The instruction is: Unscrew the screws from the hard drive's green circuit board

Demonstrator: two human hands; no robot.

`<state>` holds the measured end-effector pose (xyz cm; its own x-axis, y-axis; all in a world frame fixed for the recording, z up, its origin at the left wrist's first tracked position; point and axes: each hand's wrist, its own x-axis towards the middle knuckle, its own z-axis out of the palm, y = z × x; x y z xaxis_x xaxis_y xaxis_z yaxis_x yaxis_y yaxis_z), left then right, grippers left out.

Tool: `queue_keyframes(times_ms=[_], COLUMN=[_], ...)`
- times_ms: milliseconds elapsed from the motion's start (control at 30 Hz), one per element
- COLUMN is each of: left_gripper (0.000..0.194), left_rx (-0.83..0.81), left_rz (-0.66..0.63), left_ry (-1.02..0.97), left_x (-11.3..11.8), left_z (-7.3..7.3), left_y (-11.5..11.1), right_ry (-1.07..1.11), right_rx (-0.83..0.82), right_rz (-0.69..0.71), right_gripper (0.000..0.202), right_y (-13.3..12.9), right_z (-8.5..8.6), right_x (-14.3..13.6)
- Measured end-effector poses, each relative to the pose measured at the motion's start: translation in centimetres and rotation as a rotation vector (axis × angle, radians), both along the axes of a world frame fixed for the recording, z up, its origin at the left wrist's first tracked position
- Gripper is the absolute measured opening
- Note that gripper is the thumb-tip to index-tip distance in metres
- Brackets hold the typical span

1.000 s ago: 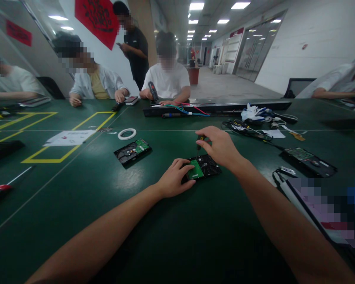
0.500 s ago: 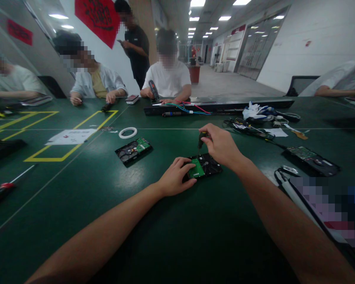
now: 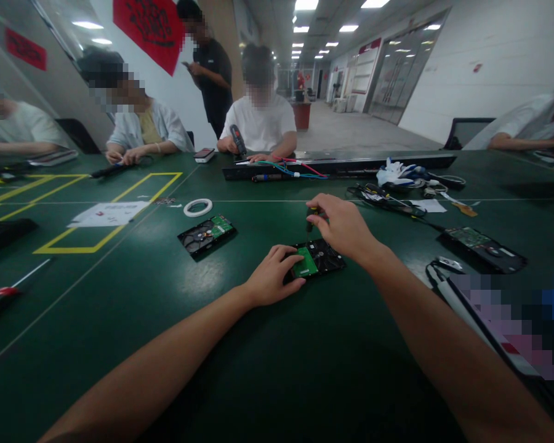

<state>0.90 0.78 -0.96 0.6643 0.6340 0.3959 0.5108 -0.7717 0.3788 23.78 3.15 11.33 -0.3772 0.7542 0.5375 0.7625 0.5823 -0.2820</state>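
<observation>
A hard drive [image 3: 329, 257] lies on the green table with its green circuit board facing up. My left hand [image 3: 273, 278] grips its left end, the thumb along the near edge and the fingers reaching over the board. In my right hand [image 3: 344, 226] is a small screwdriver [image 3: 309, 220] with a dark handle, held upright by the fingertips. Its thin shaft points down to the board's far side; whether the tip sits in a screw is too small to tell.
Another hard drive [image 3: 207, 236] and a white ring [image 3: 197, 208] lie to the left, a third drive [image 3: 484, 249] to the right. A red-handled screwdriver [image 3: 4, 296] rests far left. Beyond are a long black panel [image 3: 341, 167], white gloves [image 3: 397, 174] and several people.
My right hand and the screwdriver have shifted very slightly; my left hand stays on the drive. A person at the left across the table has brought both hands together around a dark tool.
</observation>
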Motion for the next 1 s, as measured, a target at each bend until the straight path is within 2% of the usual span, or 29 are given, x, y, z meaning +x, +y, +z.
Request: queue_keyframes(times_ms=[533,767,1000], left_gripper=[0.055,0.054,0.054], left_rx=[0.007,-0.004,0.007], left_rz=[-0.002,-0.006,-0.009], left_ry=[-0.021,-0.021,-0.025], left_x=[0.10,0.06,0.07], left_z=[-0.03,-0.05,0.04], left_y=[-0.04,-0.04,-0.04], right_ry=[-0.050,-0.103,-0.116], right_rx=[0.043,0.099,0.104], right_rz=[-0.101,-0.231,-0.229], right_gripper=[0.018,0.022,0.023], right_y=[0.01,-0.21,-0.37], right_z=[-0.05,-0.23,-0.07], right_x=[-0.13,-0.13,-0.39])
